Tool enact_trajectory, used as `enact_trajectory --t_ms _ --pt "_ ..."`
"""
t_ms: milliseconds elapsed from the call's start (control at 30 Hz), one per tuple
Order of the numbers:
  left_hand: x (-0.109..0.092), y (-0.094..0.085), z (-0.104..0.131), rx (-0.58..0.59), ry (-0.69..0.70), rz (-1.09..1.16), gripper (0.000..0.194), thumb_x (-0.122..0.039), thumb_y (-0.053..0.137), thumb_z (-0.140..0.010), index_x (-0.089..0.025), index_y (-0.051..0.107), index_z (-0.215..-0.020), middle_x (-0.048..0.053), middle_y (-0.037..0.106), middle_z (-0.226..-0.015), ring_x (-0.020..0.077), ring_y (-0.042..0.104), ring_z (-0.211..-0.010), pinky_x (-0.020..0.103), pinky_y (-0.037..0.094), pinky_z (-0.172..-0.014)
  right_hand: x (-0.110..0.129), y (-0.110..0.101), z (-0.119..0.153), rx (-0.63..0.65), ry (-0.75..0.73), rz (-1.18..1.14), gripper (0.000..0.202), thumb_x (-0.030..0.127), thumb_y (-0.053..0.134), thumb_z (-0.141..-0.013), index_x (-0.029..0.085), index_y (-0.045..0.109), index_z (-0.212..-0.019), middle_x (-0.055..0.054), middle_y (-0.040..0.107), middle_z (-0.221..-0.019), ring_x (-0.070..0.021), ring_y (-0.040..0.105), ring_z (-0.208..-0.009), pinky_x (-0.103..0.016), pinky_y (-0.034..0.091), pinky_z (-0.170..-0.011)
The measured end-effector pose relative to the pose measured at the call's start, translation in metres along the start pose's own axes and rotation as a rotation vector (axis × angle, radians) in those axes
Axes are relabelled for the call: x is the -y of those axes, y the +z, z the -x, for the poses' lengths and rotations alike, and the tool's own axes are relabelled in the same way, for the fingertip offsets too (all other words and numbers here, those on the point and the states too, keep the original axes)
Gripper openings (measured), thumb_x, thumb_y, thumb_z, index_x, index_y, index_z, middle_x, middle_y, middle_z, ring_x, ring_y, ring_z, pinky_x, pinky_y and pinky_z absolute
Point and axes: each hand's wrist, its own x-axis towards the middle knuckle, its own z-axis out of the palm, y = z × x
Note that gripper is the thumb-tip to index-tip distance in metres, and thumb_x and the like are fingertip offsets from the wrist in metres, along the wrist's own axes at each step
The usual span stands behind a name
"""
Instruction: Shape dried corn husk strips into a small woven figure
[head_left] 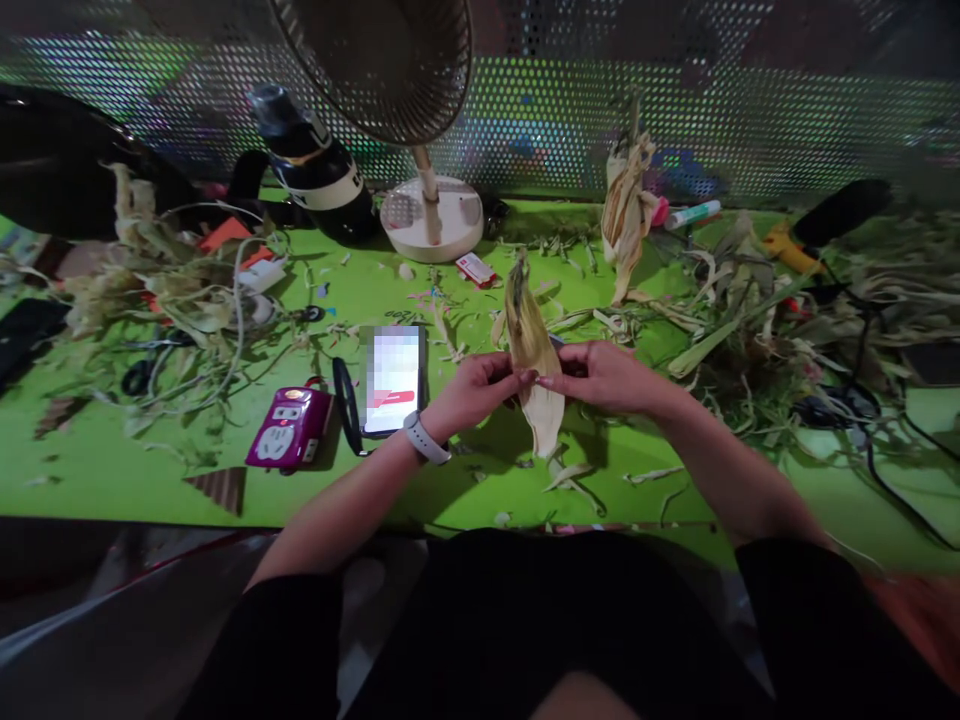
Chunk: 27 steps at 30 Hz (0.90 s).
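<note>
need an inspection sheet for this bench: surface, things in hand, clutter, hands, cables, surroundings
Surface: green table, littered with plant scraps.
Things in hand: one dried corn husk, darker narrow tip pointing away from the person.
Clutter: phone, purple power socket, red-and-white packet, leaf pile at right.
Hands: left hand and right hand both hold the corn husk.
Cables: white cable looping at left; black cable at right.
Surroundings: fan, dark bottle, perforated panel behind.

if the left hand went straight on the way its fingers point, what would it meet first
The pale husk, which the left hand is touching. Beyond it, probably the right hand, though depth is unclear.
</note>
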Motion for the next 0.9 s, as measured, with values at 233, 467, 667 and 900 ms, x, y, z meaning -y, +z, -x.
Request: enact_trajectory --t_ms 233,467,667,900 --pt "-0.006 -0.001 0.000 0.136 -0.093 0.078 0.030 -0.044 0.067 -0.078 -0.015 0.068 -0.087 0.005 0.070 -0.078 0.0137 0.065 -0.064 0.028 0.057 -0.062 -0.001 0.008 -0.003 0.007 0.053 -0.146 0.034 0.051 0.064 -0.076 0.018 0.066 -0.084 -0.004 0.070 -0.082 -0.0154 0.061 -0.071 -0.029 0.052 -0.065" --pt "-0.010 -0.002 0.002 0.159 0.038 -0.079 0.031 -0.046 0.058 -0.083 -0.017 0.067 -0.080 0.002 0.066 -0.068 0.0135 0.062 -0.058 0.025 0.052 -0.055 -0.009 0.004 -0.002 0.189 0.015 -0.091 0.030 0.045 0.058 -0.082 0.020 0.067 -0.095 -0.003 0.068 -0.085 -0.0151 0.063 -0.070 -0.026 0.051 -0.059" --pt "-0.009 0.000 0.005 0.093 0.160 -0.521 0.023 -0.031 0.048 -0.087 -0.018 0.059 -0.072 0.000 0.057 -0.061 0.0107 0.050 -0.053 0.023 0.037 -0.053 -0.002 0.011 -0.001 0.068 0.043 0.293 0.027 0.037 0.049 -0.085 0.017 0.067 -0.083 -0.003 0.068 -0.070 -0.0127 0.057 -0.056 -0.024 0.039 -0.052" --pt "-0.004 0.018 0.011 -0.108 0.194 -0.913 0.023 -0.030 0.042 -0.090 -0.019 0.055 -0.075 0.004 0.057 -0.059 0.0144 0.046 -0.049 0.028 0.025 -0.051 0.008 0.037 -0.001 -0.180 0.078 0.885 0.031 0.034 0.045 -0.083 0.017 0.068 -0.071 -0.008 0.068 -0.064 -0.0163 0.054 -0.056 -0.028 0.024 -0.053"
